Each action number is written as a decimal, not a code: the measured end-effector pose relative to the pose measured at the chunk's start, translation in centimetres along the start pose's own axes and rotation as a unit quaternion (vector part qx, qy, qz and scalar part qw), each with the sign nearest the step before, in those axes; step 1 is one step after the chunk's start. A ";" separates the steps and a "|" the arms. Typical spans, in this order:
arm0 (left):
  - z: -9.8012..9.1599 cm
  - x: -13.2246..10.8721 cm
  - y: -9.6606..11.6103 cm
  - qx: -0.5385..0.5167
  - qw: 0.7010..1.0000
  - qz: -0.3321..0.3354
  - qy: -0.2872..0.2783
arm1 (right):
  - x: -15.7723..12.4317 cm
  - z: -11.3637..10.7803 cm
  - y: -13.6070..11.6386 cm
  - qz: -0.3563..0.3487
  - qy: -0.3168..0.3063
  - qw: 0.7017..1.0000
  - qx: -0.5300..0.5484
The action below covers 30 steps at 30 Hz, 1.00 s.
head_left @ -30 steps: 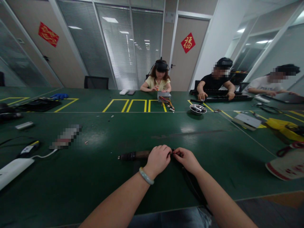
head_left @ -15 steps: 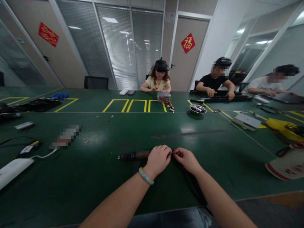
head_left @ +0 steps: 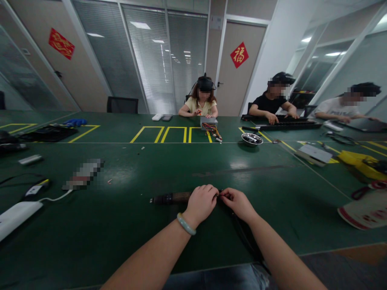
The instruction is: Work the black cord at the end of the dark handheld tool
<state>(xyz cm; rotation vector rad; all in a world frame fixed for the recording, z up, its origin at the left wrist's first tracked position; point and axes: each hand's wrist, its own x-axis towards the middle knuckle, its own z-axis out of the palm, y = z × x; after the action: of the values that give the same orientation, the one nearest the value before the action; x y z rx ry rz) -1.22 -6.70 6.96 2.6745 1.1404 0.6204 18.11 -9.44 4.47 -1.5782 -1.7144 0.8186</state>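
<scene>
A dark cylindrical tool (head_left: pixel 173 198) lies on the green table with its metal tip pointing left. Over its right end, my left hand (head_left: pixel 204 203) is wrapped round it, a pale bangle on the wrist. Just to the right, my right hand (head_left: pixel 237 203) is closed in a pinch at the tool's end, close to my left fingertips; what it pinches is too small to make out. A black cable (head_left: pixel 246 237) runs from near my right hand down to the table's front edge, partly behind my right forearm.
A metal bowl (head_left: pixel 252 139) stands beyond my hands. Further back is a grey box (head_left: pixel 208 122) with coloured wires. A white power strip (head_left: pixel 19 217) lies at left, a red-and-white container (head_left: pixel 365 207) at right. Three people sit across the table (head_left: pixel 121 225).
My hands and the tool show no visible movement. Across the table, the hands of the person in black have shifted slightly over the black object there.
</scene>
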 end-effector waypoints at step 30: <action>0.2 0.0 0.0 -0.004 1.000 -0.008 0.009 | 0.1 0.2 0.5 -0.006 -0.006 1.000 0.004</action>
<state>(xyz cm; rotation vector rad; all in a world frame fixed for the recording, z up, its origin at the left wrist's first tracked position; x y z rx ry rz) -1.16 -6.68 6.75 2.6552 1.1611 0.6476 18.23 -9.31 3.93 -1.5605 -1.7261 0.8301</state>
